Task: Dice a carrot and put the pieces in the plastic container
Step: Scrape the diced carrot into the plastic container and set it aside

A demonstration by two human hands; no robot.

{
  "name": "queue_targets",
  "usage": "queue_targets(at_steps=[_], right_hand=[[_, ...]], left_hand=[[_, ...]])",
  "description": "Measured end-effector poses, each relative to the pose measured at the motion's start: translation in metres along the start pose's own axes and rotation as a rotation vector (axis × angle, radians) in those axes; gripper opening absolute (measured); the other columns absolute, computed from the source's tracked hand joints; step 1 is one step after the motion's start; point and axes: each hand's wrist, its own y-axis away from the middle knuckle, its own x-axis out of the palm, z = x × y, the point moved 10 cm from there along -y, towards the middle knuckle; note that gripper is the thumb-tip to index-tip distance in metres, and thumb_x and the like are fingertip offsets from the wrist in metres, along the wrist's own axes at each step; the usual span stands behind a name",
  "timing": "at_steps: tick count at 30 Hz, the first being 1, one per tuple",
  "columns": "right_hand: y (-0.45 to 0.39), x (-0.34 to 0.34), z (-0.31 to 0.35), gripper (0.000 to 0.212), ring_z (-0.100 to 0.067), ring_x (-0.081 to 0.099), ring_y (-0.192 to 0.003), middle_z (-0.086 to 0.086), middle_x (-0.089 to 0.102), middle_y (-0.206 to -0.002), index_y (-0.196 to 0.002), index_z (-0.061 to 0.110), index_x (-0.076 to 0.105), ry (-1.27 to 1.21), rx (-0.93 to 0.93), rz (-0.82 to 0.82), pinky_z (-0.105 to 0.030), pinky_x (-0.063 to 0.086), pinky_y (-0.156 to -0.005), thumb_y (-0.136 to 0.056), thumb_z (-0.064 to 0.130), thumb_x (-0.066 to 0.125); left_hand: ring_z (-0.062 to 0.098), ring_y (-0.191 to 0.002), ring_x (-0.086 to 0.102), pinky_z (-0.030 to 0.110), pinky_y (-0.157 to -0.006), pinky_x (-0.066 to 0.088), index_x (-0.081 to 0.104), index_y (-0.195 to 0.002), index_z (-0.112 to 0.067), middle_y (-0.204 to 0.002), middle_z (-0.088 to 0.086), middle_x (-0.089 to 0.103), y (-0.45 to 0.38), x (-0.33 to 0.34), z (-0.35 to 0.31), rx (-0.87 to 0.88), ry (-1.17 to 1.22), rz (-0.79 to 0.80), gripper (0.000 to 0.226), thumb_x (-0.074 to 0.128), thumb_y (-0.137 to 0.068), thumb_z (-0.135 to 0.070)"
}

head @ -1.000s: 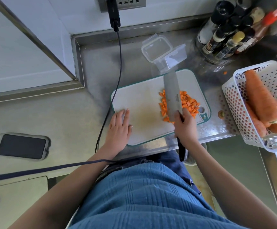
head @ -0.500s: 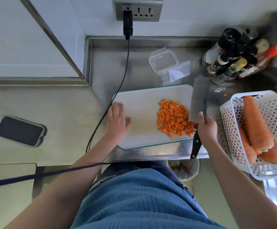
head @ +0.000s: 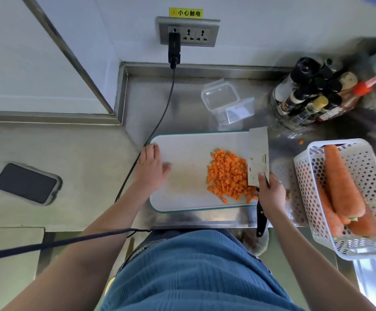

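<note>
A heap of diced carrot [head: 228,176] lies on the right half of the white cutting board [head: 187,158]. My right hand [head: 271,193] grips the handle of a cleaver [head: 258,158], whose broad blade stands at the right edge of the heap, with a few carrot bits stuck to it. My left hand [head: 152,166] rests flat on the board's left edge, fingers straight. The clear plastic container [head: 238,113] sits behind the board, with its lid [head: 219,97] lying beside it.
A white perforated basket [head: 366,158] with whole carrots [head: 341,182] stands at the right. Sauce bottles [head: 312,97] crowd the back right. A black cable [head: 160,122] runs from the wall socket [head: 188,32] past the board's left side. A phone [head: 26,182] lies at the left.
The cleaver moved from the middle of the carrot pile to its right edge. The diced pieces are now gathered in one heap. My left hand stayed on the board's left edge.
</note>
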Motion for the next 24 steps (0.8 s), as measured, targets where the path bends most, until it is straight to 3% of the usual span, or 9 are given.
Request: queue_targets(at_steps=[5, 7, 10, 12, 14, 17, 19, 22, 24], right_hand=[[0.001, -0.002, 0.007, 0.031, -0.022, 0.062, -0.087, -0.009, 0.066, -0.102, -0.105, 0.004, 0.063, -0.011, -0.025, -0.036, -0.023, 0.04, -0.063, -0.101, 0.028, 0.044], [0.005, -0.002, 0.013, 0.032, -0.018, 0.058, -0.086, -0.011, 0.065, -0.107, -0.108, 0.003, 0.064, -0.002, -0.052, -0.043, -0.02, 0.038, -0.063, -0.101, 0.027, 0.044], [0.012, -0.005, 0.02, 0.033, -0.018, 0.06, -0.094, -0.009, 0.065, -0.112, -0.115, 0.005, 0.064, -0.027, -0.08, -0.053, -0.023, 0.04, -0.071, -0.1, 0.028, 0.044], [0.016, -0.009, 0.023, 0.032, -0.016, 0.059, -0.091, -0.008, 0.065, -0.109, -0.114, 0.003, 0.064, -0.047, -0.082, -0.079, -0.017, 0.039, -0.066, -0.1, 0.026, 0.045], [0.019, -0.014, 0.028, 0.027, -0.009, 0.055, -0.076, -0.006, 0.063, -0.097, -0.105, 0.004, 0.064, -0.07, -0.079, -0.098, -0.007, 0.036, -0.058, -0.1, 0.023, 0.047], [0.023, -0.021, 0.033, 0.02, 0.001, 0.047, -0.058, 0.002, 0.054, -0.074, -0.086, 0.009, 0.058, -0.112, -0.086, -0.112, -0.008, 0.036, -0.051, -0.1, 0.02, 0.047], [0.023, -0.027, 0.031, 0.024, -0.001, 0.045, -0.057, 0.004, 0.051, -0.069, -0.08, 0.008, 0.055, -0.123, -0.079, -0.127, -0.009, 0.035, -0.051, -0.099, 0.02, 0.047], [0.023, -0.035, 0.019, 0.028, -0.006, 0.045, -0.059, 0.001, 0.049, -0.069, -0.077, 0.004, 0.053, -0.108, -0.07, -0.141, -0.01, 0.036, -0.052, -0.099, 0.02, 0.048], [0.021, -0.037, 0.005, 0.034, -0.015, 0.044, -0.061, -0.004, 0.047, -0.07, -0.071, 0.002, 0.048, -0.086, -0.035, -0.142, -0.022, 0.036, -0.056, -0.099, 0.022, 0.048]], left_hand=[[0.036, -0.095, 0.049, 0.043, -0.079, 0.041, 0.054, -0.101, 0.002, -0.1, 0.02, 0.053, -0.015, -0.031, -0.031, 0.093, -0.031, -0.165, 0.045, 0.069, -0.077, -0.033], [0.039, -0.102, 0.05, 0.044, -0.084, 0.043, 0.053, -0.113, 0.002, -0.11, 0.021, 0.053, -0.033, -0.039, -0.062, 0.211, 0.063, -0.174, 0.05, 0.069, -0.078, -0.03], [0.038, -0.124, 0.042, 0.044, -0.1, 0.041, 0.029, -0.142, -0.001, -0.145, 0.02, 0.03, -0.065, -0.048, -0.119, 0.352, 0.21, -0.048, 0.066, 0.058, -0.09, -0.031], [0.031, -0.118, 0.05, 0.04, -0.093, 0.047, 0.02, -0.146, -0.003, -0.152, 0.014, 0.019, -0.084, -0.063, -0.151, 0.376, 0.26, -0.046, 0.069, 0.054, -0.093, -0.032], [0.031, -0.109, 0.056, 0.04, -0.083, 0.05, 0.02, -0.146, -0.004, -0.152, 0.011, 0.021, -0.1, -0.074, -0.173, 0.358, 0.265, -0.038, 0.066, 0.051, -0.095, -0.032], [0.032, -0.111, 0.055, 0.039, -0.085, 0.044, 0.041, -0.134, -0.006, -0.134, 0.014, 0.046, -0.126, -0.061, -0.179, 0.275, 0.276, 0.069, 0.047, 0.051, -0.095, -0.03], [0.032, -0.103, 0.057, 0.036, -0.078, 0.043, 0.056, -0.112, -0.006, -0.114, 0.014, 0.06, -0.133, -0.055, -0.176, 0.241, 0.342, 0.097, 0.029, 0.053, -0.093, -0.027], [0.033, -0.084, 0.057, 0.034, -0.06, 0.035, 0.055, -0.083, -0.009, -0.088, 0.012, 0.058, -0.113, -0.069, -0.169, 0.308, 0.338, -0.036, 0.012, 0.051, -0.091, -0.018], [0.033, -0.077, 0.054, 0.031, -0.054, 0.03, 0.049, -0.075, -0.011, -0.08, 0.009, 0.054, -0.081, -0.081, -0.154, 0.359, 0.284, -0.176, 0.014, 0.052, -0.088, -0.014]])
